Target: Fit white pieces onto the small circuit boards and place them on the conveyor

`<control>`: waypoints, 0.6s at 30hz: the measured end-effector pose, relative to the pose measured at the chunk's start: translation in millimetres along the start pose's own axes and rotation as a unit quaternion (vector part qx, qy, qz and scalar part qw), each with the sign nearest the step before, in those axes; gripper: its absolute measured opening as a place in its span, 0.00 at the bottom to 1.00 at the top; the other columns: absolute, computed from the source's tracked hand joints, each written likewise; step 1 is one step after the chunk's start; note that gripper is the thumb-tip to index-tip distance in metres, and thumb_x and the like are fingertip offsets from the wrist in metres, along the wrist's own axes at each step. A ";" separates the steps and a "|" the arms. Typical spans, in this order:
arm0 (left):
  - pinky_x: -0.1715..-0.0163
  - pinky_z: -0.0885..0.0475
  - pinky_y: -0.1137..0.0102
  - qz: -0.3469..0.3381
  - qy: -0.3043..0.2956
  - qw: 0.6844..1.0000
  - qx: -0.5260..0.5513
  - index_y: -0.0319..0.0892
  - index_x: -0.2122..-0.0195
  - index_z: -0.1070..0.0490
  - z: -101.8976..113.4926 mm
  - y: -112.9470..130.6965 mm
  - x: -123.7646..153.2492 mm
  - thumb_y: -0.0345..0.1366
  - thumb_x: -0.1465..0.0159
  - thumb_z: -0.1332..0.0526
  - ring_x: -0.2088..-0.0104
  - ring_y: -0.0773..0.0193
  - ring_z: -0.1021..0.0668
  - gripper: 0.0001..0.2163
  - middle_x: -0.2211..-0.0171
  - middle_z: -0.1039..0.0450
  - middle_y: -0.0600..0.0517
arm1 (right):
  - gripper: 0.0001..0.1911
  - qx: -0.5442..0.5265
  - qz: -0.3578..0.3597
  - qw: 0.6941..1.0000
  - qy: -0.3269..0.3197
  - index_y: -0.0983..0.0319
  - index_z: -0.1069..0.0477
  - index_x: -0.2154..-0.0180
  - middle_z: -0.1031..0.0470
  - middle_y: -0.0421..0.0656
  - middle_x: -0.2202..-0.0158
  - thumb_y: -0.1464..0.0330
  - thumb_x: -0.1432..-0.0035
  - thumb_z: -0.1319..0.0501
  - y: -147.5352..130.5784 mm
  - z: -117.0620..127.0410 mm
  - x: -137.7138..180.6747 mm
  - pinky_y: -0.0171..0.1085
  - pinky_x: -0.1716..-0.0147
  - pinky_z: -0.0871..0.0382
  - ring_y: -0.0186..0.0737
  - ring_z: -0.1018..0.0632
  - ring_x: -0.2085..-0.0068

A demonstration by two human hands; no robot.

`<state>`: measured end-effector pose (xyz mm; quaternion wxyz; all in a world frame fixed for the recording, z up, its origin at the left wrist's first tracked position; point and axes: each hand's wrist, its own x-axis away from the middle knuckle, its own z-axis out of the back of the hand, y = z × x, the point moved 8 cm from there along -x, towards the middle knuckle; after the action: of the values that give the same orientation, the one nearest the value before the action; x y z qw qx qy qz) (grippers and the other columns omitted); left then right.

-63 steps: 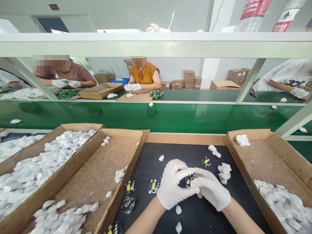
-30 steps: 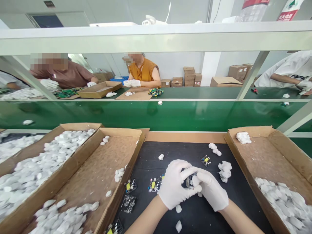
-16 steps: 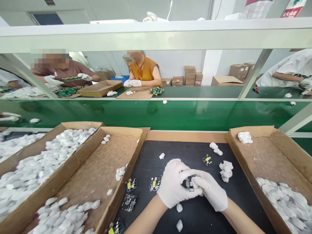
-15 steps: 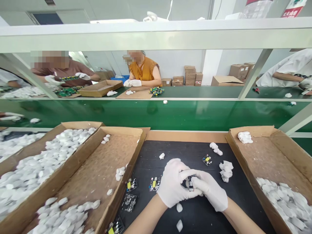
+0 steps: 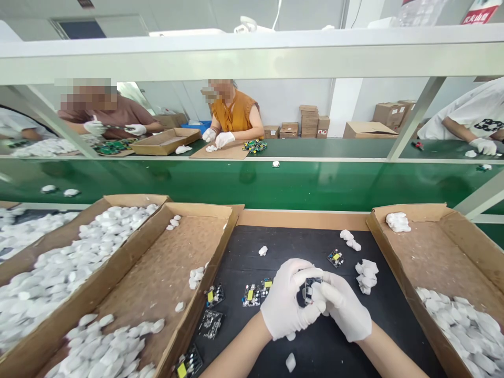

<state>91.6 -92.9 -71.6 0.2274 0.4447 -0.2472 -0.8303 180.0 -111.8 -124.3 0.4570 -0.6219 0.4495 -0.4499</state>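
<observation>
Both my hands wear white gloves and meet over the black mat [image 5: 315, 352]. My left hand [image 5: 287, 302] and my right hand [image 5: 344, 310] are closed together on one small circuit board [image 5: 308, 289], held between the fingertips. More small circuit boards [image 5: 252, 295] lie on the mat to the left, and another board [image 5: 335, 257] lies just beyond my hands. White plastic shell pieces [image 5: 364, 273] are scattered around, some close to my wrists [image 5: 290, 362].
Cardboard trays flank the mat: the left tray [image 5: 157, 283] and far-left tray [image 5: 59, 268] hold many white shells, as does the right tray [image 5: 433, 257]. A green conveyor belt [image 5: 252, 184] runs beyond, under a metal frame. Other gloved people work across it.
My hands stayed together on the board, turning it slightly between the fingertips. White pieces on the belt drifted right. The people opposite shifted their hands.
</observation>
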 end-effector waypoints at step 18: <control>0.62 0.28 0.60 -0.008 0.001 0.999 -0.032 0.45 0.57 0.34 6.6 -3.2 -4.5 0.35 0.49 0.35 0.61 0.57 0.26 0.18 0.63 0.30 0.48 | 0.18 0.056 -0.024 0.997 0.040 0.63 0.34 0.69 0.37 0.38 0.76 0.55 0.49 0.38 -2.7 7.3 0.6 0.30 0.83 0.48 0.30 0.41 0.78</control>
<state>87.8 -86.4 -67.5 0.2353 0.4396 -0.2169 -0.8392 187.6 -110.7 -122.9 0.4621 -0.5870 0.4265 -0.5098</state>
